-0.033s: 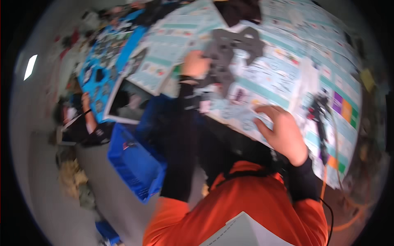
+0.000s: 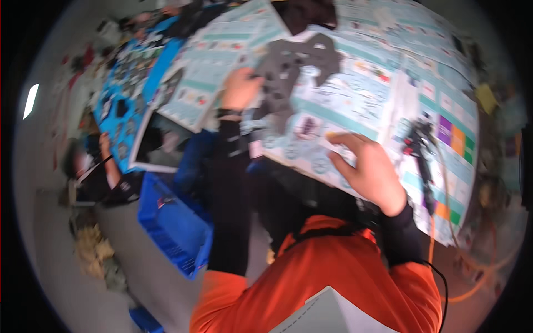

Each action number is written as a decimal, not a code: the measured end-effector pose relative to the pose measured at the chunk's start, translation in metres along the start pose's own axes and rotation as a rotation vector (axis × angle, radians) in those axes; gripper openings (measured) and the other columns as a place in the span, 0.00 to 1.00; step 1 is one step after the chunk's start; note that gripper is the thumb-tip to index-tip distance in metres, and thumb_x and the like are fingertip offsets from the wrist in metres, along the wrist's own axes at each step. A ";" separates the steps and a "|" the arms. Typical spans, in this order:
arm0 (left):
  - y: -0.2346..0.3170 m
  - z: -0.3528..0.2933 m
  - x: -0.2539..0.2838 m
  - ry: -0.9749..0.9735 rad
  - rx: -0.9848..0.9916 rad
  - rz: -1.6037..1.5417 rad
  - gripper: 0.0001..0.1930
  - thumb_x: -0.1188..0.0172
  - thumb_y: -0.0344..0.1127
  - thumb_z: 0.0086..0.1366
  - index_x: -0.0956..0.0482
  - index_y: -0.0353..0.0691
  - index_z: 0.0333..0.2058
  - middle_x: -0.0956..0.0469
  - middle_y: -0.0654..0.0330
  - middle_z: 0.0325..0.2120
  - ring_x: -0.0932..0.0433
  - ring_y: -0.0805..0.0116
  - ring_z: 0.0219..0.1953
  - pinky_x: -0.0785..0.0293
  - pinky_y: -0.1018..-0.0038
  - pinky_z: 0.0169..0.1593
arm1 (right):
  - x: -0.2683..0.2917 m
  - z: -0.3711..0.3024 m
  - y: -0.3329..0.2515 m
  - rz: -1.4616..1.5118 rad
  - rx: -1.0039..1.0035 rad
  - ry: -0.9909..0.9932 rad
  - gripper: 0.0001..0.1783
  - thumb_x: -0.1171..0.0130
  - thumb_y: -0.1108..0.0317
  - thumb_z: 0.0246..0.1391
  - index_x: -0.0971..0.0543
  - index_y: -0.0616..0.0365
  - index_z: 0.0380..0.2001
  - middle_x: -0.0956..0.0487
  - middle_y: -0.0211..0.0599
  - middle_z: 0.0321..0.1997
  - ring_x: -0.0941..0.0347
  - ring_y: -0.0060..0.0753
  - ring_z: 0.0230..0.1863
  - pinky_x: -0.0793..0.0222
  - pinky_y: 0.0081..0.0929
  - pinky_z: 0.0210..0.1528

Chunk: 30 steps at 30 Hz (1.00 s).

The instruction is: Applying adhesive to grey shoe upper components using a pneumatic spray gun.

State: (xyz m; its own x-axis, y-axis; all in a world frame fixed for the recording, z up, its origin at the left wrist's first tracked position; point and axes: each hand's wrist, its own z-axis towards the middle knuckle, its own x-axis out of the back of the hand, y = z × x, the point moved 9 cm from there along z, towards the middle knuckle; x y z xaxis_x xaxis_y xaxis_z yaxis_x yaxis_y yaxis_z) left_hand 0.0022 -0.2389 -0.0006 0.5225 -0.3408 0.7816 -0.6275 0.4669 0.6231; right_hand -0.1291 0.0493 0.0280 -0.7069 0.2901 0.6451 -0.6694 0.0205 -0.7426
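A dark grey flat piece, curved and cut through with several holes, lies over printed sheets on the table. At its left edge is my left hand, fingers closed against the border; blur softens the fingertips. My right hand hovers over or rests on the near edge of the sheets, thumb and fingers apart, with nothing visible between them. To the right of that hand lies a black tool with red parts, joined to a cable.
A blue plastic crate stands below the table at my left. Beyond it, a person's arm reaches toward a blue surface with many dark parts. An orange hose hangs at the right. A dark item lies at the far edge.
The whole view has shifted slightly, so the table appears further left. My left hand has drawn a little leftward along with the grey piece. My right hand keeps about the same pose.
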 end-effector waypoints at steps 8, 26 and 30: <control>0.098 -0.093 -0.014 -0.265 -0.252 -0.548 0.16 0.41 0.29 0.68 0.27 0.33 0.53 0.20 0.65 0.34 0.25 0.81 0.33 0.30 0.82 0.35 | 0.001 0.045 0.021 0.780 -0.223 0.016 0.26 0.34 0.64 0.57 0.28 0.66 0.55 0.18 0.41 0.39 0.21 0.25 0.36 0.24 0.20 0.35; 0.072 -0.162 -0.112 0.330 -0.404 0.087 0.06 0.40 0.38 0.55 0.22 0.46 0.31 0.25 0.63 0.30 0.26 0.63 0.38 0.35 0.62 0.49 | 0.136 -0.061 0.174 -0.674 -0.405 -0.162 0.32 0.35 0.72 0.51 0.32 0.60 0.60 0.24 0.44 0.52 0.28 0.41 0.54 0.35 0.39 0.61; 0.061 -0.166 -0.102 0.370 -0.406 -0.178 0.09 0.37 0.36 0.57 0.26 0.43 0.34 0.28 0.61 0.28 0.28 0.62 0.37 0.39 0.66 0.45 | 0.121 -0.047 0.166 -0.819 -0.069 -0.377 0.28 0.31 0.66 0.47 0.27 0.57 0.52 0.22 0.37 0.43 0.27 0.37 0.46 0.35 0.41 0.59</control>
State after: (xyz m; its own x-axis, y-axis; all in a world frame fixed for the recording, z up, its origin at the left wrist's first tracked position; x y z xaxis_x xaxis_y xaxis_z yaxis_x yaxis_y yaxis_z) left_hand 0.0064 -0.0395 -0.0474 0.8128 -0.1691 0.5575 -0.2775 0.7291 0.6257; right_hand -0.3147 0.1332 -0.0257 -0.0514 -0.1728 0.9836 -0.9892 0.1438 -0.0264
